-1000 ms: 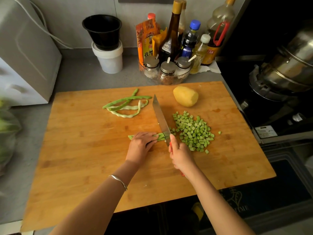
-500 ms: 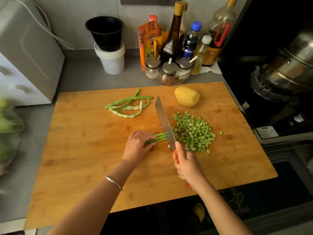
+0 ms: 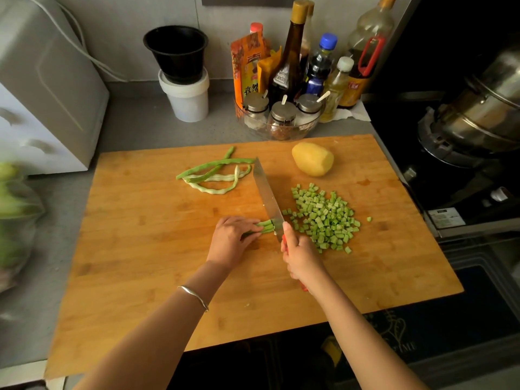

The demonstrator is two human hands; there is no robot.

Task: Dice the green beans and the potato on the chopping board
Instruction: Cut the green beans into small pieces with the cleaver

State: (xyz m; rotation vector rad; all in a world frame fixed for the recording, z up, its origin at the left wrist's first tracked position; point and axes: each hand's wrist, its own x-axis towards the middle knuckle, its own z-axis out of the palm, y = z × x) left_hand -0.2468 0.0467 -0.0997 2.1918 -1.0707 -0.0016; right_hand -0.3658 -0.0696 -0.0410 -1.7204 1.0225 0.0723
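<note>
A large wooden chopping board (image 3: 140,249) lies on the grey counter. My left hand (image 3: 229,240) holds down a short bundle of green beans (image 3: 266,226) with curled fingers. My right hand (image 3: 299,253) grips the red handle of a knife (image 3: 267,198), whose blade stands on the cut end of the bundle. Right of the blade lies a pile of diced green beans (image 3: 323,218). Several whole beans (image 3: 213,175) lie at the back of the board. A peeled yellow potato (image 3: 313,159) rests at the back right.
Behind the board stand a glass bowl of spice jars (image 3: 278,116), sauce bottles (image 3: 289,57) and a white tub with a black cup (image 3: 183,80). A white appliance (image 3: 42,85) is at the left, a bag of greens (image 3: 14,215) below it. A stove with a steel pot (image 3: 484,108) is on the right.
The bundle of beans has grown shorter as the knife chopped along it. My left hand has slid the beans rightward toward the blade. The diced pile stays in place.
</note>
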